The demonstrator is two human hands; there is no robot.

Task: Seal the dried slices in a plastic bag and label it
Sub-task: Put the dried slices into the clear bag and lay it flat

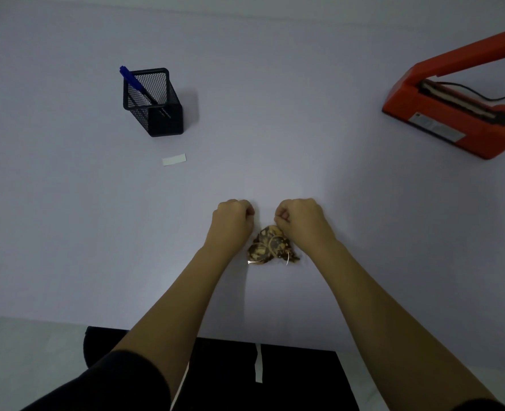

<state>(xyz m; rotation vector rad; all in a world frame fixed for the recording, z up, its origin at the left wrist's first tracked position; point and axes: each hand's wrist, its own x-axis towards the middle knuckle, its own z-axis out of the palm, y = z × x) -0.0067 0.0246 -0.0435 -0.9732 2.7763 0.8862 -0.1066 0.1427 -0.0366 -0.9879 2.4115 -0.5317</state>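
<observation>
The person is keeping both hands close together on the pale table [275, 99], directly in front of the body. The left hand [233, 218] and right hand [300, 221] are both lying curled tight, thumb pressing against forefinger, and they are apparently pinching the far edge of the plastic bag [287, 258]. The film is so clear that only a couple of glints are giving it away, so the grip is being judged from the finger pose.

The dried slices [270, 246] are sitting bunched in a small mottled heap just on the near side of the knuckles, between the two wrists, touching or nearly touching the right hand.

The bag is likely handling as light, limp and slippery. The slices are looking brittle, so squeezing the heap is risking crumbs. The open edge, taken at two spread points, is the sensible hold, since that is keeping the mouth flat for sealing.

The bag's long axis seems to be running away from the person, mouth pointing toward the far side and the contents sagging toward the body, though its outline is too faint to be sure.

The orange heat sealer [453, 114] is waiting far right with its arm raised. The blank label [174, 159] is lying near the mesh pen holder [153, 102], which is holding a blue pen [132, 80]
</observation>
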